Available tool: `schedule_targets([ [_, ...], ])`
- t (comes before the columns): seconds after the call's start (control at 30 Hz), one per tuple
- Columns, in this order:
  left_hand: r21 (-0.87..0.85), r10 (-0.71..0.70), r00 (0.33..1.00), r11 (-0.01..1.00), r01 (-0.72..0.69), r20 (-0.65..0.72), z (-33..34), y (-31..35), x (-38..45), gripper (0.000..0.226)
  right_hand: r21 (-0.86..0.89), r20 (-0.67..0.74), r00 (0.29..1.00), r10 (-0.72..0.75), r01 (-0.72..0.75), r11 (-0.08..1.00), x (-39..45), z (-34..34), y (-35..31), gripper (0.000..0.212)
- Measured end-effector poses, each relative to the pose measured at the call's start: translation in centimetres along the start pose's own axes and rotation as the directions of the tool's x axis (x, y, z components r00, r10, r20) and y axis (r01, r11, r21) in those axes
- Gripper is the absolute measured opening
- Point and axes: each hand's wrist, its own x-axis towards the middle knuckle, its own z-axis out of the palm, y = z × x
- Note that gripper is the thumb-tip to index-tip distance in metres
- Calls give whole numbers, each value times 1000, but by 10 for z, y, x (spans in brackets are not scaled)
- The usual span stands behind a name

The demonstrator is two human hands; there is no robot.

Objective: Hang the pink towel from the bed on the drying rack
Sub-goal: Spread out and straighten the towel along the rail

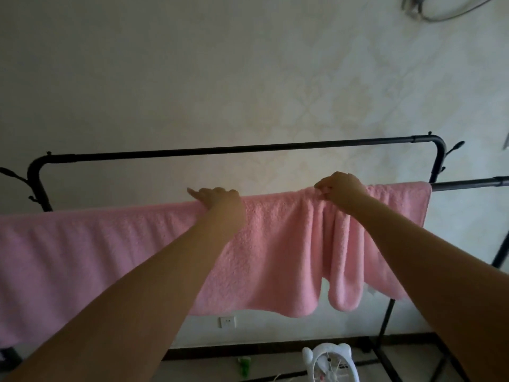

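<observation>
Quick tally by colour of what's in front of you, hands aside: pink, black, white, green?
Pink: 1, the pink towel draped over the rack's front bar
Black: 1, the drying rack
White: 2, the wall socket and the small fan on the floor
Green: 1, a small green thing, too blurred to name
Total: 5

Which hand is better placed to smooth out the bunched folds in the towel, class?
The right hand. It already pinches the towel at the bar exactly where the folds gather. The left hand rests on a flat stretch, away from the bunching, so it could probably just steady the cloth.
</observation>
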Motion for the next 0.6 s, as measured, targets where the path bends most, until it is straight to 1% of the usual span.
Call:
schedule_targets([
  [0.07, -56, 122, 985, 990, -129, -118, -2, 37, -5, 61, -42, -7, 1000, -15, 15, 999, -4, 6, 10, 31],
  [0.13, -132, 240, 939, 952, -278, -244, -6, 82, -14, 53, -21, -24, 999, -42, 42, 999, -5, 11, 23, 35],
  [0.2, -185, 297, 911, 916, -357, -287, -11, 111, -20, 46, 16, -66, 996, -56, 58, 998, -4, 19, 25, 36],
  [0.23, -223, 287, 918, 910, -350, -273, -14, 130, -24, 44, 21, -77, 995, -68, 70, 997, -3, 18, 34, 35],
  [0.3, -251, 238, 943, 922, -295, -231, -14, 148, -27, 46, 37, -95, 993, -69, 73, 997, -1, 17, 44, 35],
  [0.33, -239, 210, 951, 935, -263, -226, -11, 152, -27, 51, 38, -96, 993, -62, 66, 997, 1, 15, 52, 35],
  [0.4, -167, 158, 960, 966, -199, -229, -5, 160, -29, 69, 41, -117, 992, -46, 51, 998, 1, 11, 75, 36],
  [0.47, -124, 138, 959, 977, -173, -247, 1, 156, -30, 85, 11, -172, 984, -47, 50, 999, -2, 11, 96, 34],
  [0.5, -117, 139, 955, 978, -174, -263, 3, 152, -29, 88, -2, -186, 981, -51, 52, 999, -3, 10, 102, 32],
  [0.57, -104, 142, 954, 979, -175, -262, 5, 155, -30, 88, 8, -140, 987, -73, 75, 997, -4, 6, 120, 30],
  [0.6, -115, 138, 959, 979, -170, -246, 5, 156, -30, 85, -1, -89, 992, -89, 89, 996, -2, 3, 125, 29],
])
